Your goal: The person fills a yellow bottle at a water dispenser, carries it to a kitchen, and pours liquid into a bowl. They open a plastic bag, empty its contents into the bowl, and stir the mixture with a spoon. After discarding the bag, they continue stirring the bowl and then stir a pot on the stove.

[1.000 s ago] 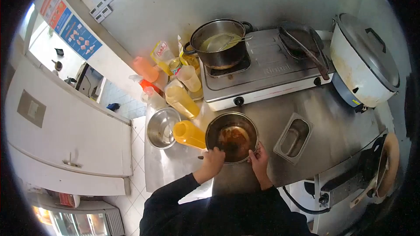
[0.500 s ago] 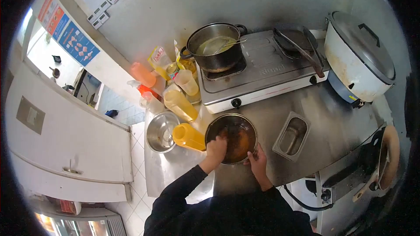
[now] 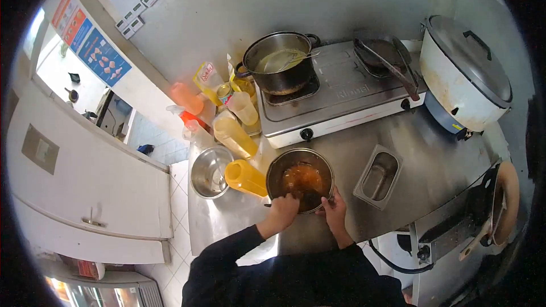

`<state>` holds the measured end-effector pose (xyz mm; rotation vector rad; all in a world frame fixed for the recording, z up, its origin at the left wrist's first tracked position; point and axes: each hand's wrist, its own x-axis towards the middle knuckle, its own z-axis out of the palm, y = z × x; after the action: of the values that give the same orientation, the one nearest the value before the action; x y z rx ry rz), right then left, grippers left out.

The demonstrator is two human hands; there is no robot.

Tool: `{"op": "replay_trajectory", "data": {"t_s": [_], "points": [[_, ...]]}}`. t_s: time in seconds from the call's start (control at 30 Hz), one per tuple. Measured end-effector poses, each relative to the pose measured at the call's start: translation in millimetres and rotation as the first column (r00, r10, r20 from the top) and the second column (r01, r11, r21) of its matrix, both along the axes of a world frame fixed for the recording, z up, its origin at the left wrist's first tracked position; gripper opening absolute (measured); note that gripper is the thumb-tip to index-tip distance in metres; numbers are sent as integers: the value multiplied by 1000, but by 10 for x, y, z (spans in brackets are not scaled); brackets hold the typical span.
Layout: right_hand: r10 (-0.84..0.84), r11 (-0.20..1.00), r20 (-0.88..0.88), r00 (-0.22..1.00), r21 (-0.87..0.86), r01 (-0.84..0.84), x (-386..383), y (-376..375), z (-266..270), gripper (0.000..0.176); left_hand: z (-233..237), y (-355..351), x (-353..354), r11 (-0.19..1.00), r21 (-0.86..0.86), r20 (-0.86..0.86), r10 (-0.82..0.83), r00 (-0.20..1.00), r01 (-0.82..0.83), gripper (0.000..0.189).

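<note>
A steel pot (image 3: 274, 166) holding orange-brown sauce (image 3: 302, 178) stands on the steel counter (image 3: 426, 159) just in front of me. My left hand (image 3: 282, 207) is at the pot's near rim, fingers closed around a thin utensil handle that dips into the sauce. My right hand (image 3: 334, 211) grips the pot's near right edge and steadies it. Both sleeves are black.
Beside the pot lie a yellow squeeze bottle (image 3: 245, 176) and a steel bowl (image 3: 209, 171). Several more bottles stand behind. A gas stove (image 3: 341, 102) carries a pot of pale liquid (image 3: 280, 62) and a dark pan (image 3: 384, 54). A rice cooker (image 3: 466, 74) sits right, a small rectangular steel tray (image 3: 378, 176) near it.
My left hand reached forward into the pot, then drew back to the near rim. The sauce has shifted. My right hand stayed on the rim.
</note>
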<state>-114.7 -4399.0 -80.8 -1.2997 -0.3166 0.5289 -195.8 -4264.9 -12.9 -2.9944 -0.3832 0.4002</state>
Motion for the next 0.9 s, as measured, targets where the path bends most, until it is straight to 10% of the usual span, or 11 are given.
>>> {"op": "replay_trajectory", "data": {"t_s": [0.9], "points": [[-55,998,-47,997,28,57,-158,-14,0,51,4,49,-15,993,75,39,83,996,-86,12]]}}
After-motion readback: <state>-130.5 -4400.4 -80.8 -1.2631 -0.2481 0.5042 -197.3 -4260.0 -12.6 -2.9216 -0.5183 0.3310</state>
